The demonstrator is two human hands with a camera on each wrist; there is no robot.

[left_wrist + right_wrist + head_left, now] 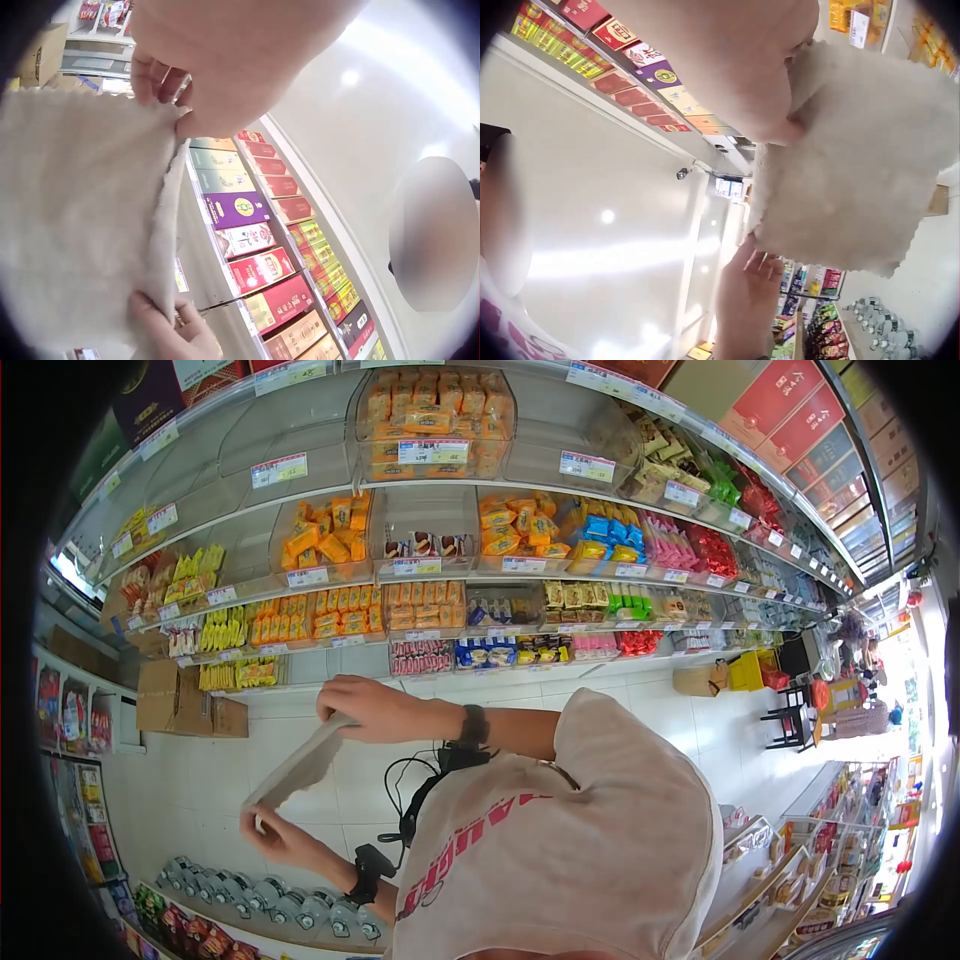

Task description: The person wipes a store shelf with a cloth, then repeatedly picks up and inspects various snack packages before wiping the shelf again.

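Observation:
A thin greyish-white cloth point(298, 765) with a scalloped edge is stretched between both hands in front of the body. My right hand point(385, 710) grips one end, nearer the snack shelves. At the other end my left hand point(285, 840) pinches the edge between thumb and curled fingers. In the left wrist view the cloth point(82, 217) hangs broad, with a fold along its side, and the right hand point(180, 334) holds its lower corner. The right wrist view shows the cloth point(855, 165) spread, with the left hand point(750, 300) at its lower corner.
Tiered shelves of wrapped snacks point(430, 605) in clear bins run alongside. Cardboard boxes point(180, 700) stand on the floor by the shelf end. Several large water bottles point(270, 895) line the opposite side. A black cable point(405, 780) hangs by the body.

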